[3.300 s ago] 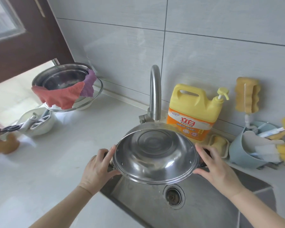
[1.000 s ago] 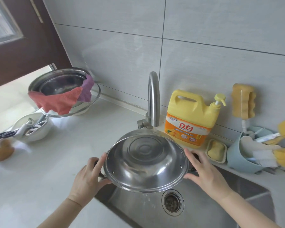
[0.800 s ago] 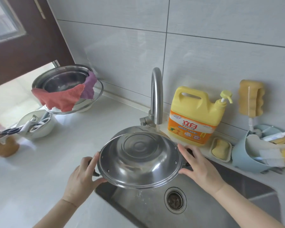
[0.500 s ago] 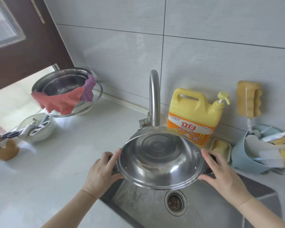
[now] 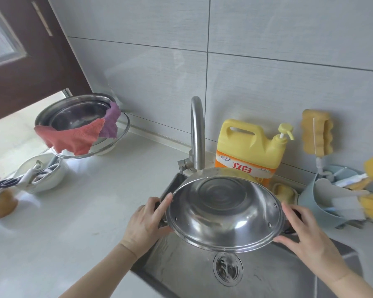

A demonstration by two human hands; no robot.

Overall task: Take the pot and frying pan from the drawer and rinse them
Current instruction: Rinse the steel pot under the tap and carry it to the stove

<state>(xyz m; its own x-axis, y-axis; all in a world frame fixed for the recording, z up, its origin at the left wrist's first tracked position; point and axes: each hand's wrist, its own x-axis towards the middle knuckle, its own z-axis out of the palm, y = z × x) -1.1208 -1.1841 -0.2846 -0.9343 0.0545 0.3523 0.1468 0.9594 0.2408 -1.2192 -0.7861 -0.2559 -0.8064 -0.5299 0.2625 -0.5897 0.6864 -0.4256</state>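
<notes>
Both hands grip a stainless steel pot (image 5: 224, 214) by its side handles, left hand (image 5: 145, 225) and right hand (image 5: 308, 237) curled opposite, tilting its mouth toward the person beneath the faucet (image 5: 196, 134), over the sink (image 5: 187, 274).

we see the pot (image 5: 224, 214) over the sink (image 5: 192, 274), under the tap (image 5: 196, 134), left hand (image 5: 145, 224) on its left side, right hand (image 5: 310, 239) on its right. the jug (image 5: 249, 151) stands behind the pot. bowls (image 5: 78, 117) sit on the counter (image 5: 73, 211), far left.
</notes>
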